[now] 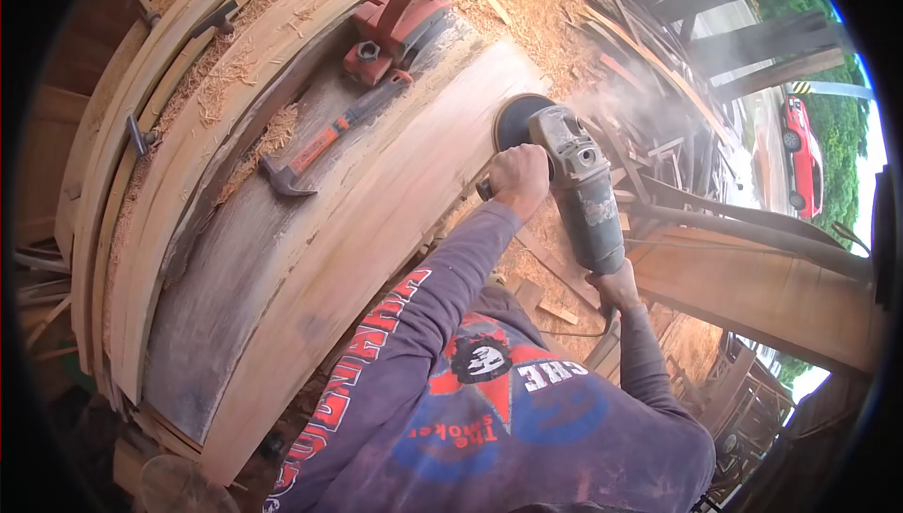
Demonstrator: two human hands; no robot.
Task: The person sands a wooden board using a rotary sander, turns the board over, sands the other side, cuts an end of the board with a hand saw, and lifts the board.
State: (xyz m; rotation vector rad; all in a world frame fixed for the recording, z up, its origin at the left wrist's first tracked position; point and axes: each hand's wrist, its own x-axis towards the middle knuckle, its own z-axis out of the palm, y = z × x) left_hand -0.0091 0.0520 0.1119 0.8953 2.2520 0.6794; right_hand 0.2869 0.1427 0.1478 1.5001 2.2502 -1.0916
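"What is shown in the head view, and where is the tool held?"

"One angle grinder (pixel 585 195) is held right of centre, tilted, with its one round disc (pixel 516 125) at the edge of a long pale board (pixel 376 198). Pale dust (pixel 616 104) is seen beside the disc, towards the upper right."

"How are the fingers set?"

"Two hands are counted on the tool. By the left hand (pixel 520 174), the side handle (pixel 484 189) is gripped near the disc, the fingers curled closed. By the right hand (pixel 617 287), the rear end of the body is held; its fingers are partly hidden, so how far each is wrapped cannot be told. One cord (pixel 607 323) is seen just below that hand."

"And what is laid on the wood?"

"Two tools are counted: one red power planer (pixel 400 26), at the upper centre-left, and one claw hammer (pixel 327 137). The hammer is laid flat, its head pointed to the lower left and its handle end close to the planer; whether the two are touching cannot be told."

"Anything at the left?"

"Three dark metal pieces (pixel 140 137) are spaced along the curved wooden strips (pixel 113 231), two at the upper left and one lower down. Curled shavings (pixel 221 90) are scattered over the wood."

"And farther off?"

"One red vehicle (pixel 802 157) is seen at the upper right, beyond a pile of loose wood (pixel 649 90) whose pieces cannot be counted."
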